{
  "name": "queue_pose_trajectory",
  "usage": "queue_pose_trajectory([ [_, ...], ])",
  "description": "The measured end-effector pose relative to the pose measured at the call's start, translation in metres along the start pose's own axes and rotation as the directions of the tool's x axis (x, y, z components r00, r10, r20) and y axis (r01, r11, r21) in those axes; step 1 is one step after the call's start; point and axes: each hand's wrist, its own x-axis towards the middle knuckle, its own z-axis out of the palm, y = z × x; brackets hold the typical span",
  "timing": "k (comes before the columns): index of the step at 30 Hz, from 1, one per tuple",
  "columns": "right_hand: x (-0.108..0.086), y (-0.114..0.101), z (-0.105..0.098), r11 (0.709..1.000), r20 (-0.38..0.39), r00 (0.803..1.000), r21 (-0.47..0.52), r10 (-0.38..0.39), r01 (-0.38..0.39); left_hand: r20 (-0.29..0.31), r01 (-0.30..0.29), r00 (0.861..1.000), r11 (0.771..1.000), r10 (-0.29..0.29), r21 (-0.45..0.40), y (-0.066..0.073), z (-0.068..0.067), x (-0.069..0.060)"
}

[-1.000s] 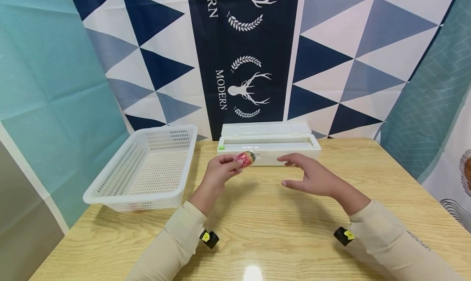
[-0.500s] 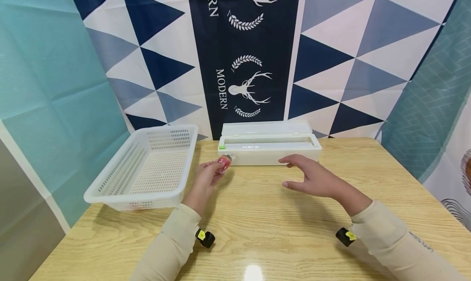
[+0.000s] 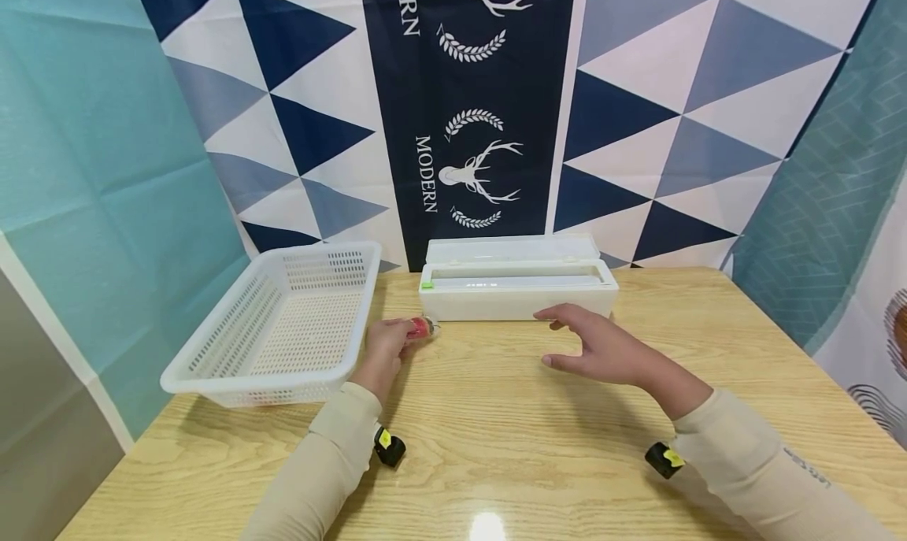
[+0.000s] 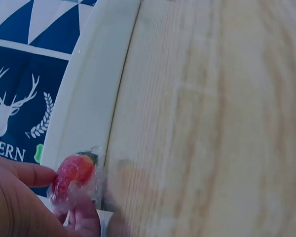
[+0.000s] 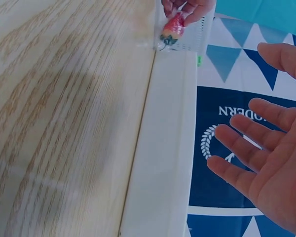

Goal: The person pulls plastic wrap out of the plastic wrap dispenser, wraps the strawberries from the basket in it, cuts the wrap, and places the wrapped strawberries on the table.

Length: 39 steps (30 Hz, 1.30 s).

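My left hand (image 3: 384,350) pinches a strawberry wrapped in clear plastic film (image 3: 422,327) low over the table, just right of the white basket. In the left wrist view the red wrapped strawberry (image 4: 75,177) sits between thumb and fingers, its green leafy end pointing away from the palm. My right hand (image 3: 602,344) hovers in front of the white cling film dispenser (image 3: 517,303), fingers apart and holding nothing. Seen from the right wrist, that hand (image 5: 276,148) shows an empty palm with spread fingers.
The white perforated basket (image 3: 262,385) stands on the left of the wooden table (image 3: 510,431). The dispenser's lid (image 3: 513,248) is raised at the back, against the patterned cloth (image 3: 489,131). A green piece (image 3: 427,285) marks its left end.
My left hand has carried the wrapped strawberry left and lower, from in front of the dispenser to beside the basket. The right hand has stayed almost in place.
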Motion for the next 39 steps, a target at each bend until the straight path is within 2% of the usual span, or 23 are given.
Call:
queue_pose_trajectory([
  [5,0.0002,0.0006,0.0020,1.000,0.007,1.000,0.001,-0.003,0.003,-0.040,0.019,0.999,1.000,-0.019,0.010,0.0022,-0.0005,0.0040],
  [9,-0.0003,-0.0009,0.0022,1.000,0.010,1.000,0.007,0.004,-0.004,-0.091,-0.011,0.996,1.000,0.011,0.003,0.0021,0.0005,0.0066],
  [14,-0.0007,-0.0011,0.0034,1.000,0.015,1.000,0.014,0.012,-0.012,-0.221,-0.052,0.974,0.999,0.049,-0.008,0.0006,0.0001,0.0067],
  [16,-0.0008,-0.0006,0.0041,1.000,0.019,1.000,0.017,0.011,-0.012,-0.249,-0.061,0.967,0.998,0.058,-0.005,0.0003,0.0005,0.0071],
  [25,-0.0001,0.0005,0.0060,1.000,0.025,1.000,0.019,-0.010,0.010,-0.186,-0.036,0.981,0.997,0.047,0.066,0.0000,-0.0025,0.0085],
  [29,0.0001,-0.0004,0.0054,1.000,0.024,1.000,0.023,-0.009,0.008,-0.193,-0.061,0.978,0.991,0.084,0.119,0.0000,-0.0015,0.0079],
  [33,0.0001,-0.0010,0.0050,1.000,0.026,1.000,0.031,-0.002,0.001,-0.204,-0.115,0.965,0.965,0.164,0.236,0.0024,0.0017,0.0059],
  [37,-0.0002,-0.0012,0.0046,0.999,0.032,0.999,0.034,0.007,-0.008,-0.189,-0.180,0.947,0.913,0.262,0.367,0.0068,0.0053,0.0040],
  [39,-0.0003,-0.0014,0.0040,0.999,0.033,0.999,0.031,0.012,-0.013,-0.174,-0.217,0.932,0.873,0.318,0.437,0.0092,0.0066,0.0032],
])
